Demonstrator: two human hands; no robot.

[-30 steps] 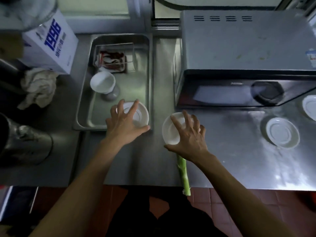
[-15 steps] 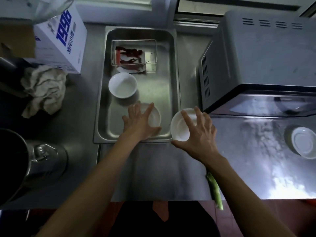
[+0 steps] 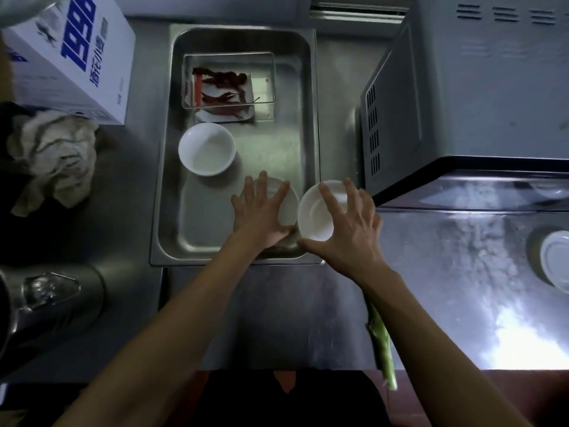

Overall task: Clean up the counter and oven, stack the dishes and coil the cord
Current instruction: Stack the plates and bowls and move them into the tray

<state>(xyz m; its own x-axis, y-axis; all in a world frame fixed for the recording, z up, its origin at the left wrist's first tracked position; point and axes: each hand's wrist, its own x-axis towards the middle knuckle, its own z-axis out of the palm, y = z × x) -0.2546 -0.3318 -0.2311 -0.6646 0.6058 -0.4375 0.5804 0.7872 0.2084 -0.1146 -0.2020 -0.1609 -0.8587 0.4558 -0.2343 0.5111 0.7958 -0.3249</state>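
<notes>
My left hand grips a small white dish from above, low inside the steel tray at its near right corner. My right hand holds a second small white dish by its rim, over the tray's right edge and touching the first dish. A white bowl stands upright in the tray's middle. Behind it lies a clear container with red scraps. The steel oven stands to the right. Another white saucer rests on the counter at the right edge. No cord is in view.
A green stalk lies over the counter's near edge under my right forearm. A crumpled cloth and a white box with blue print sit at the left. A metal pot stands at the lower left.
Both hands have carried their dishes leftward to the tray. The left dish has gone down inside the tray, and the right dish has come up against it at the tray's right edge.
</notes>
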